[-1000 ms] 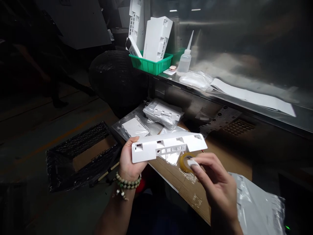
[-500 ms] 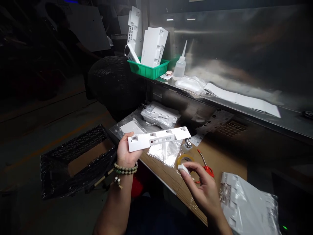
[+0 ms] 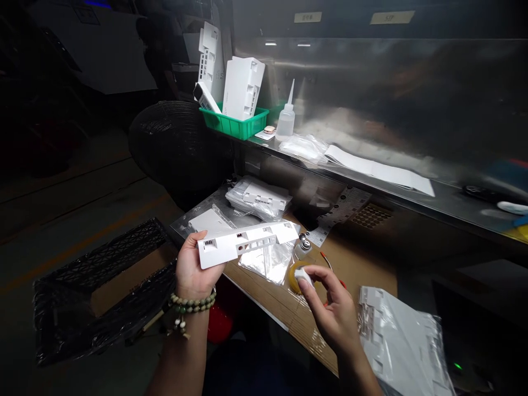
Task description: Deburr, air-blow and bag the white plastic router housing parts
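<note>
My left hand [image 3: 198,270], with a beaded bracelet at the wrist, grips one end of a long white plastic housing [image 3: 220,250] with slots and square cut-outs along its side. The housing is tilted, its far end higher and to the right. My right hand [image 3: 332,305] pinches a small white wad [image 3: 303,275], perhaps cloth or tissue, between thumb and fingers. Just behind the wad lies a yellow tape roll [image 3: 293,278]. A small bottle with a metal top [image 3: 304,247] stands near the housing's right end. Red-handled scissors or tweezers [image 3: 342,284] are partly hidden behind my right hand.
Bagged white housings lie at the bench's back [image 3: 258,198] and right front [image 3: 402,335]. Above, a shelf holds a green bin [image 3: 235,125] of white parts, a squeeze bottle [image 3: 285,121] and white paper strips [image 3: 379,170]. A black crate [image 3: 61,324] stands left; a person is in the dark background.
The view has turned slightly right and up, so things sit further left. The housing has tipped a little in my left hand. My right hand still pinches the white wad.
</note>
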Tool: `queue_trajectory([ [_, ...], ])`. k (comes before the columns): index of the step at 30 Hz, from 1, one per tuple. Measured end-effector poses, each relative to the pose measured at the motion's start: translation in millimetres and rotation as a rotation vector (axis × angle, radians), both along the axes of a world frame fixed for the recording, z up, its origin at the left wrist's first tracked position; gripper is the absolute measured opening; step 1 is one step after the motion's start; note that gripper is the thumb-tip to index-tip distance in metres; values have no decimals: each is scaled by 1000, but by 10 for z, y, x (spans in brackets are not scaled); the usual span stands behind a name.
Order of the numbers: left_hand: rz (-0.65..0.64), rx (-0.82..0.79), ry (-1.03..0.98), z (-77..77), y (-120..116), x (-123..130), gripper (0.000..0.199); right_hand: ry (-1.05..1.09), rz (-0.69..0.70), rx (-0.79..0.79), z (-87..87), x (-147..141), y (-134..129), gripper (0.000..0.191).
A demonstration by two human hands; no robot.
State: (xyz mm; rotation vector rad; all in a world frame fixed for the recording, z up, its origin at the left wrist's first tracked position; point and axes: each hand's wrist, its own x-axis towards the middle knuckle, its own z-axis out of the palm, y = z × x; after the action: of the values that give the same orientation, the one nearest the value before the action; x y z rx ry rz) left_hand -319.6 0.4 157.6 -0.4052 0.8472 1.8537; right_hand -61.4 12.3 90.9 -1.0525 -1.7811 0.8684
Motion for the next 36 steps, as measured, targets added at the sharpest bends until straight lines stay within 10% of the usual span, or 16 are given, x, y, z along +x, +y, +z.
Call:
queue_trajectory([
  [18,-82,-78,97,3,-175,-47,39,53,-286,153,140,87,335,13],
  [24,-148,-58,158,38,-220,70,47,-8,-217,300,359,-138,375,8],
  [36,-94,73,94,5,-279,204,64,-47,-190,330,263,-327,392,9],
])
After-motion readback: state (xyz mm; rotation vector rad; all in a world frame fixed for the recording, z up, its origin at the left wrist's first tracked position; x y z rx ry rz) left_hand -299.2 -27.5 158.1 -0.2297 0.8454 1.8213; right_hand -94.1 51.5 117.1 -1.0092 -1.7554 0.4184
